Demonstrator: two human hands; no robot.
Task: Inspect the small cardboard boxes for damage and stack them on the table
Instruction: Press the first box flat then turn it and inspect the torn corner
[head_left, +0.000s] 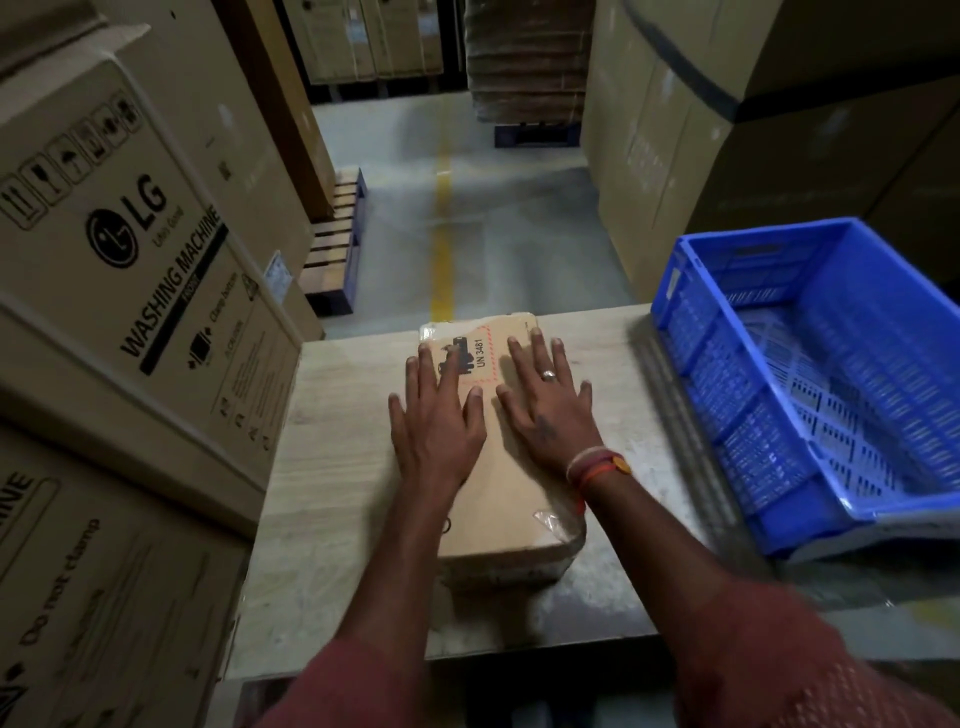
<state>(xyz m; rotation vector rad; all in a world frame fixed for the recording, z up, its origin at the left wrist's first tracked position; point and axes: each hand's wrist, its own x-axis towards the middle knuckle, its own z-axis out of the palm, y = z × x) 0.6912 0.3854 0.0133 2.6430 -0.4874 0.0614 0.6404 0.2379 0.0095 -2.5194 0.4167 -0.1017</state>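
A flat brown cardboard box (511, 506) lies lengthwise on the pale wooden table (332, 499), with a black-and-red "UN 3481" label near its far end and clear tape at the corners. Its near end looks thick, as if more than one box were stacked; I cannot tell. My left hand (435, 415) rests flat on the box top, fingers spread, partly over the label. Beside it my right hand (545, 402), wearing a ring and wrist threads, lies flat and spread on the same top. Neither hand grips anything.
A blue plastic crate (737, 395) with a perforated floor stands on the table's right side and shows nothing inside. Large washing-machine cartons (130, 270) crowd the left edge. Tall cartons (727, 156) stand at right. Beyond the table runs a concrete aisle with a yellow line (441, 244) and pallets (337, 239).
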